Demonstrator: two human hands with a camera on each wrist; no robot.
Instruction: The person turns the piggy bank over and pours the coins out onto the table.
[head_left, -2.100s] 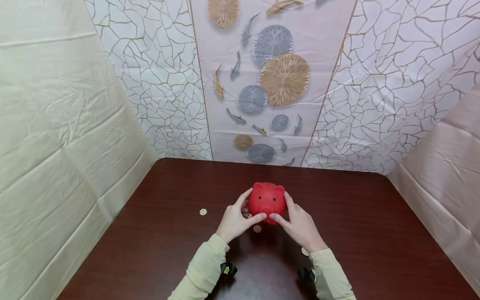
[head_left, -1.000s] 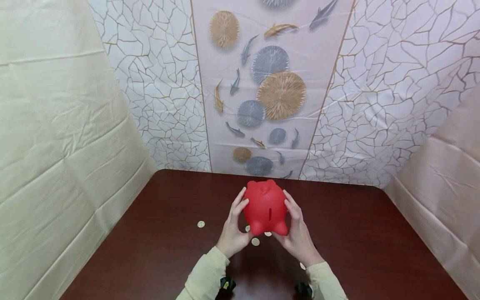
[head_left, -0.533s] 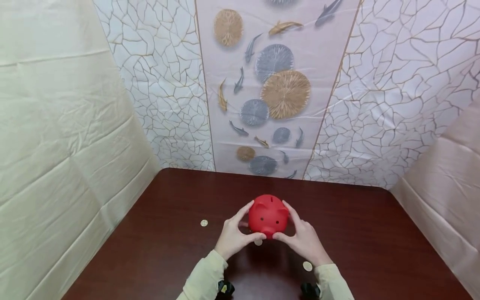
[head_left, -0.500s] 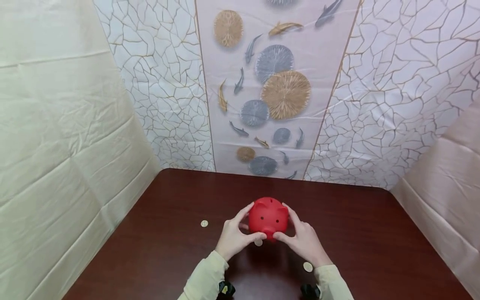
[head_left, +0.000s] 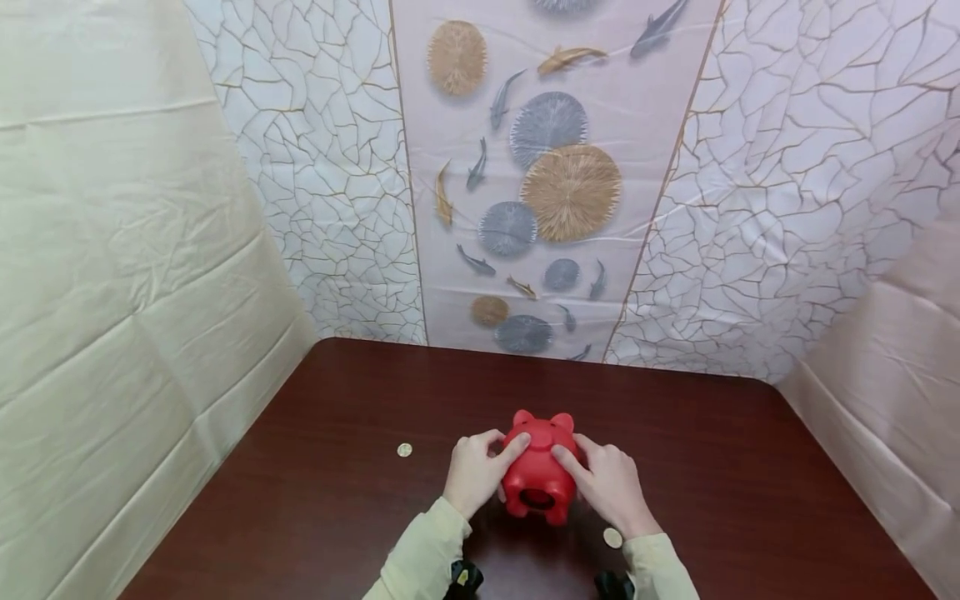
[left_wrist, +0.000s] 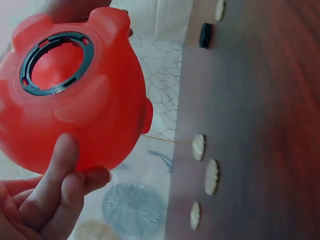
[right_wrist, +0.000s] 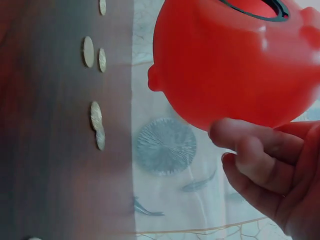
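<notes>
At the near edge of the dark brown desk (head_left: 337, 517), two pale green sleeves (head_left: 420, 550) come up into view, and both hands clasp a red piggy bank (head_left: 537, 471) between them above the middle of the desk. The left hand (head_left: 474, 471) curls its fingers (left_wrist: 60, 172) round the left side of the bank, and the right hand (head_left: 609, 483) wraps round the right side in the same way. The bank is glossy red plastic, round-bodied, and turned so its underside faces the person: a black ring (left_wrist: 56, 62) frames a round opening there, with short stubby feet around it and the ears pointing away toward the far wall. A coin (head_left: 612, 537) lies on the desk just beside the right wrist, and another coin (head_left: 405, 450) lies alone well to the left of the hands. The wrist views show more coins (left_wrist: 210, 176) lying on the desk below the bank, plus a small black piece (left_wrist: 205, 35) whose nature cannot be made out. At the far side stands a wall covering (head_left: 555, 183) printed with fish and round fan shapes between crackle-patterned panels, and creased cream sheets (head_left: 112, 250) close in the left and right sides. The bank's face is hidden from the head view.
</notes>
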